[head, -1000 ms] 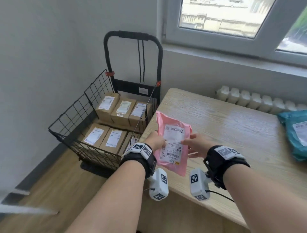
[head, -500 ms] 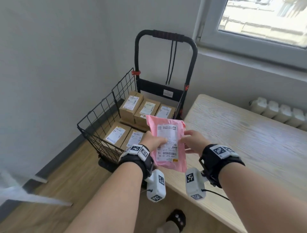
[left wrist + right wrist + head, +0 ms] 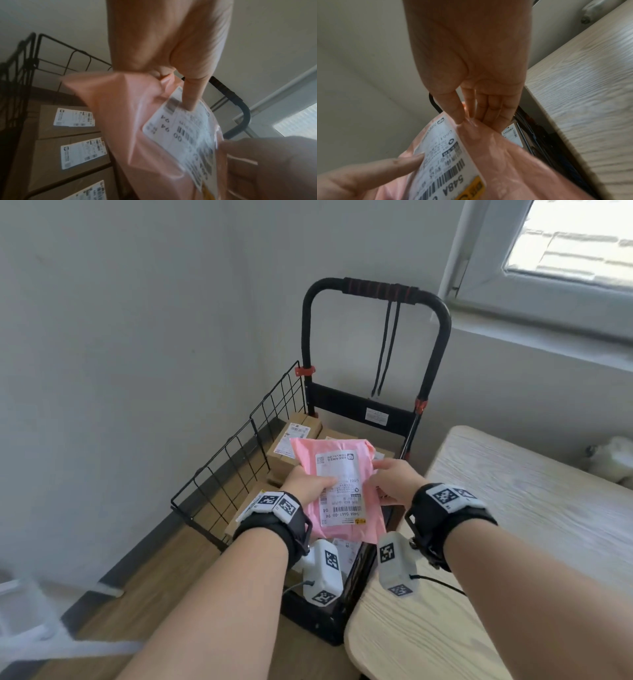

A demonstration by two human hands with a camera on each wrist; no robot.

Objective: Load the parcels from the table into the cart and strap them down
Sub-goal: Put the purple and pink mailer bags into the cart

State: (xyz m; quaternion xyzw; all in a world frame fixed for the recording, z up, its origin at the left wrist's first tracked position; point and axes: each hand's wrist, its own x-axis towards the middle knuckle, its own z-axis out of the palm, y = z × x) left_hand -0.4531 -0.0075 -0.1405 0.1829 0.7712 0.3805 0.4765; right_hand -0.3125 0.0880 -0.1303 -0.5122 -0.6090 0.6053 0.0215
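While our left hand [image 3: 310,486] and right hand [image 3: 394,481] pinched the pink parcel [image 3: 337,491] by its sides, we held it over the boxes [image 3: 68,135] in the cart [image 3: 239,446].

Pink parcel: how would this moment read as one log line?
step: loading | pink parcel: held over cart | left hand: pinching | right hand: pinching | straps: not yet used
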